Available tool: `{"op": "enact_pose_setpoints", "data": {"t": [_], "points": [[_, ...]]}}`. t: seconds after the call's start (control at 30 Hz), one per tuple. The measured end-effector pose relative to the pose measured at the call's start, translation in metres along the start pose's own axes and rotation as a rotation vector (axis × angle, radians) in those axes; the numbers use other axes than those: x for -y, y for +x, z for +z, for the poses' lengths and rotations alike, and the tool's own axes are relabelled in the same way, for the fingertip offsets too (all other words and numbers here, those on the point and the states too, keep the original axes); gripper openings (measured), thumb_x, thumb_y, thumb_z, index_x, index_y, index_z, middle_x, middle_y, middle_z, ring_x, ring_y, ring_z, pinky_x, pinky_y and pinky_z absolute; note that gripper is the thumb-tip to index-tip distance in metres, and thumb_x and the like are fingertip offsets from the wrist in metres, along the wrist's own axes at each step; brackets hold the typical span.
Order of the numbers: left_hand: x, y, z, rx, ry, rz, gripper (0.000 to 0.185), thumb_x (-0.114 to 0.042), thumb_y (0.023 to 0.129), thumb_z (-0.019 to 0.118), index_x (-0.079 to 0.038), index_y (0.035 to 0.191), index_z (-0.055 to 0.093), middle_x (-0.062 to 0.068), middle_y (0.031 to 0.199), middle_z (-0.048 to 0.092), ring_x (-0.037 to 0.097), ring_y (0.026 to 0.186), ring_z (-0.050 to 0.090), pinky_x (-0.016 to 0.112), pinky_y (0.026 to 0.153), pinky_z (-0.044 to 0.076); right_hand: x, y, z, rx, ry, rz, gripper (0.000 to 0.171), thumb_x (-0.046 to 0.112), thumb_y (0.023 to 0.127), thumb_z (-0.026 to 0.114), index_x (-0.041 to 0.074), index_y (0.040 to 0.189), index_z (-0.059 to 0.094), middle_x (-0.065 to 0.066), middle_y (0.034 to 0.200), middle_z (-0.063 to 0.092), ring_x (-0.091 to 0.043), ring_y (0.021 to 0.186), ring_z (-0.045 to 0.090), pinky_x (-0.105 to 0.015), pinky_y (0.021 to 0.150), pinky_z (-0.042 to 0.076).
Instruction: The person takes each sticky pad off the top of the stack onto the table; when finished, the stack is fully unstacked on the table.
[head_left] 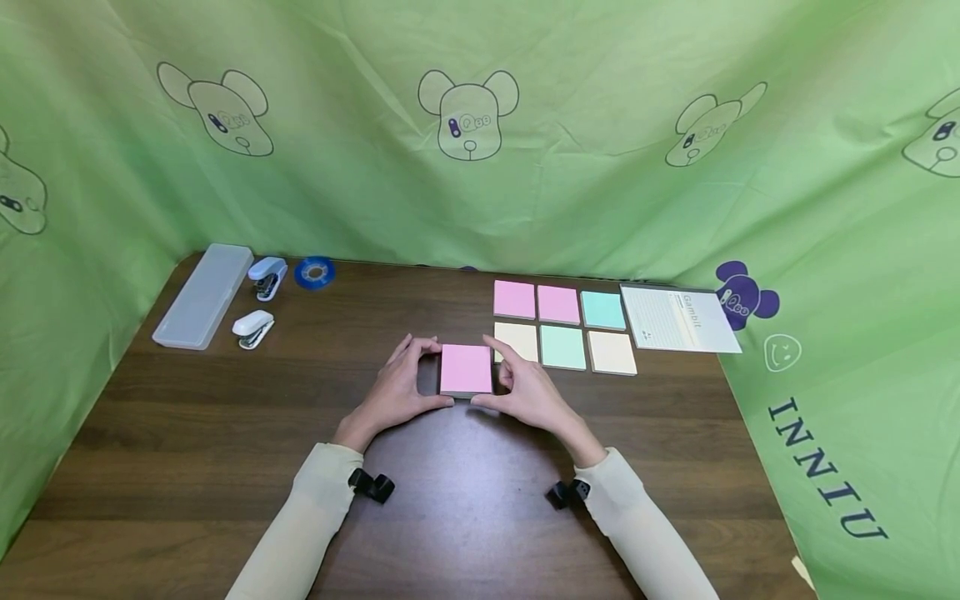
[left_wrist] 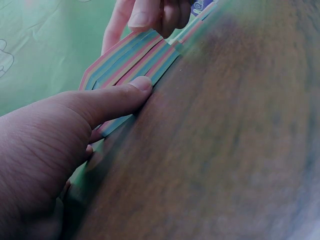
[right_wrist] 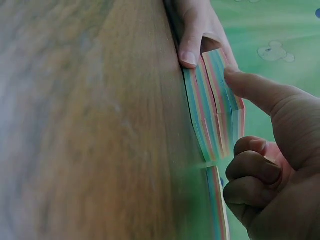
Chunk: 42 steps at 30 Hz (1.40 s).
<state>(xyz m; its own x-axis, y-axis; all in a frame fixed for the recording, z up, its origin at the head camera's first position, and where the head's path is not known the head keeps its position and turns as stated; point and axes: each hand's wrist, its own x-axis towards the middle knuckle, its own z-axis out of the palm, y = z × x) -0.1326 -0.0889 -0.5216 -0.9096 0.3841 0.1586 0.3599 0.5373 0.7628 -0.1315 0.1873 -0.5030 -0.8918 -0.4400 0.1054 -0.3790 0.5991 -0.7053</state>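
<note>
- On the dark wooden table (head_left: 225, 433), near the middle, sits a thick pad of sticky notes (head_left: 466, 369) with a pink top sheet.
- Left hand (head_left: 393, 392) grasps the pad's left side: thumb at the near edge, fingers curled round the far corner.
- Right hand (head_left: 528, 392) grasps the right side in the same way, thumb against the near edge.
- Left wrist view: the pad's side shows layered stripes of pink, blue-green and pale yellow, and the left thumb presses along the lower edge.
- Right wrist view: pad edge looks slightly fanned or lifted off the wood at one side; picture is blurred, so this is uncertain.
- Just beyond and to the right of the pad, six smaller note squares (head_left: 558, 325) lie in two rows: pink, pink, green behind; yellow, green, yellow in front.
- Right of those lies a white lined notepad (head_left: 678, 319).
- Far left corner: a clear plastic case (head_left: 204, 295), two small staplers (head_left: 266, 277) (head_left: 252, 327), and a blue tape roll (head_left: 314, 272).
- Green printed cloth (head_left: 480, 167) surrounds the table.
</note>
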Motion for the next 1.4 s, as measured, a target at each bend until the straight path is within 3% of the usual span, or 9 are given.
{"op": "enact_pose_setpoints", "data": {"t": [0.27,0.37,0.5,0.67,0.8,0.93,1.0,1.23,1.4], "points": [[0.000,0.000,0.000,0.004,-0.001,-0.003,0.085,-0.022,0.077,0.106,-0.003,0.139,0.051,0.020,0.152,0.063,0.035,0.157,0.048,0.051,0.141,0.013,-0.005,0.002,0.002,0.039,-0.013,0.040,0.091,0.040,0.089,0.095,0.013,0.164,0.051,0.004,0.076,0.051,-0.010,0.066,0.041,-0.029,0.061,0.035],[0.000,0.001,0.000,0.001,0.001,0.000,0.086,-0.022,0.076,0.106,-0.003,0.139,0.051,0.019,0.151,0.063,0.035,0.157,0.048,0.050,0.142,0.013,-0.020,0.001,0.007,0.014,-0.021,0.005,0.089,0.047,0.089,0.094,0.016,0.161,0.053,0.007,0.077,0.050,-0.009,0.066,0.041,-0.029,0.059,0.034],[0.001,0.001,0.001,-0.001,0.002,0.002,0.086,-0.023,0.076,0.106,-0.004,0.139,0.051,0.017,0.150,0.064,0.034,0.157,0.048,0.051,0.141,0.013,-0.018,-0.001,0.003,-0.009,-0.025,-0.013,0.087,0.044,0.086,0.097,0.015,0.157,0.056,0.005,0.077,0.050,-0.011,0.066,0.041,-0.029,0.058,0.033],[-0.001,0.001,0.000,0.003,-0.005,-0.010,0.085,-0.022,0.077,0.106,-0.005,0.139,0.051,0.017,0.151,0.064,0.034,0.158,0.047,0.053,0.141,0.013,-0.022,-0.004,0.000,0.003,-0.036,0.020,0.090,0.049,0.084,0.098,0.018,0.157,0.055,0.007,0.077,0.049,-0.009,0.066,0.041,-0.027,0.058,0.033],[-0.002,0.001,0.000,0.005,-0.007,-0.019,0.085,-0.022,0.077,0.105,-0.004,0.140,0.050,0.017,0.152,0.063,0.034,0.158,0.047,0.053,0.141,0.013,-0.013,-0.005,-0.005,0.029,-0.028,0.061,0.091,0.047,0.083,0.098,0.019,0.157,0.055,0.009,0.077,0.049,-0.007,0.066,0.040,-0.026,0.060,0.033],[-0.002,0.000,-0.001,0.004,-0.011,-0.022,0.085,-0.021,0.077,0.106,-0.004,0.139,0.051,0.017,0.152,0.062,0.034,0.159,0.046,0.052,0.141,0.013,0.004,-0.006,-0.012,0.048,-0.006,0.054,0.094,0.040,0.085,0.098,0.011,0.161,0.052,0.003,0.077,0.050,-0.010,0.066,0.040,-0.027,0.060,0.033],[-0.002,0.000,-0.001,0.002,-0.013,-0.019,0.085,-0.021,0.077,0.106,-0.004,0.140,0.050,0.017,0.152,0.062,0.034,0.158,0.046,0.052,0.141,0.013,0.001,-0.007,-0.011,0.047,-0.009,0.040,0.096,0.041,0.086,0.097,0.009,0.163,0.050,0.003,0.076,0.050,-0.011,0.065,0.039,-0.028,0.059,0.031],[-0.001,0.000,0.000,-0.003,-0.006,-0.004,0.088,-0.021,0.077,0.106,-0.003,0.143,0.051,0.017,0.150,0.062,0.037,0.156,0.048,0.051,0.141,0.013,-0.037,-0.002,0.008,0.032,-0.071,0.052,0.100,0.055,0.081,0.098,0.019,0.162,0.052,0.010,0.077,0.050,-0.006,0.064,0.039,-0.025,0.059,0.035],[-0.001,0.000,0.000,-0.002,-0.002,-0.004,0.087,-0.022,0.077,0.105,-0.003,0.143,0.052,0.018,0.152,0.062,0.037,0.157,0.047,0.052,0.141,0.014,-0.038,-0.003,0.008,0.026,-0.071,0.037,0.096,0.052,0.083,0.098,0.016,0.160,0.053,0.008,0.078,0.050,-0.009,0.065,0.039,-0.027,0.059,0.034]]}}
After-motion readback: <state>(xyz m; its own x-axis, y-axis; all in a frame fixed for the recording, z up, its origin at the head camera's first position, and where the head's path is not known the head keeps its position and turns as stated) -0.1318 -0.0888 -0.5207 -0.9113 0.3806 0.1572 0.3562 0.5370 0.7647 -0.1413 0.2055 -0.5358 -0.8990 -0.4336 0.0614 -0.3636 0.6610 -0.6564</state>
